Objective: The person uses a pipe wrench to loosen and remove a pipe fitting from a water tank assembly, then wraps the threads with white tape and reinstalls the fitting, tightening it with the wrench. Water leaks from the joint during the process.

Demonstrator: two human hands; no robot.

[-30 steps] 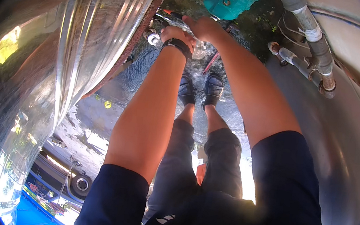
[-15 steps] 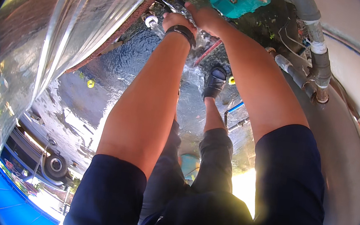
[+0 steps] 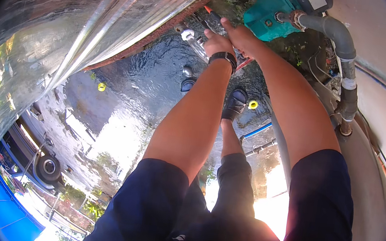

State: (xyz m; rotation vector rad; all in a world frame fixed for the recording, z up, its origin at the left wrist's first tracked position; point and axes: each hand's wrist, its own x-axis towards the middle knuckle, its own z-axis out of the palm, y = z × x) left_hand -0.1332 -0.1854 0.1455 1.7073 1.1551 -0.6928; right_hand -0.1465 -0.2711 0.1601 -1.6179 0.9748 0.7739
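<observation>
Half a second on, the hands, the plumbing and the ground are all sitting lower and farther right in the view, and the left sandal (image 3: 187,85), hidden behind the forearm before, is now showing to the left of it. Nearest, dark blue sleeves (image 3: 321,194) are covering the upper arms, and bare forearms are stretching forward. A dark band (image 3: 223,56) is circling the left wrist. Beyond it, the left hand (image 3: 219,45) and right hand (image 3: 242,37) are working close together, the right thumb touching a black tool with an orange tip (image 3: 214,15). That tool is pointing up and left from the hands, toward the rusty edge (image 3: 176,18) of a shiny curved wall (image 3: 70,23). Most fingers are hiding from view, so I cannot tell how tightly either hand is closing. Just left of the left hand, a white fitting (image 3: 187,35) is pouring water (image 3: 197,49). A red bar (image 3: 245,63) is showing below the right wrist. Lower down, the right sandal (image 3: 235,104) is resting on wet ground beside a yellow ring (image 3: 252,104); another yellow ring (image 3: 101,87) is lying well to the left. Past the hands, a teal pump (image 3: 265,21) is joining a grey pipe (image 3: 343,39). Far off at lower left, a wheel (image 3: 48,168) is standing near a blue sheet (image 3: 6,211).
</observation>
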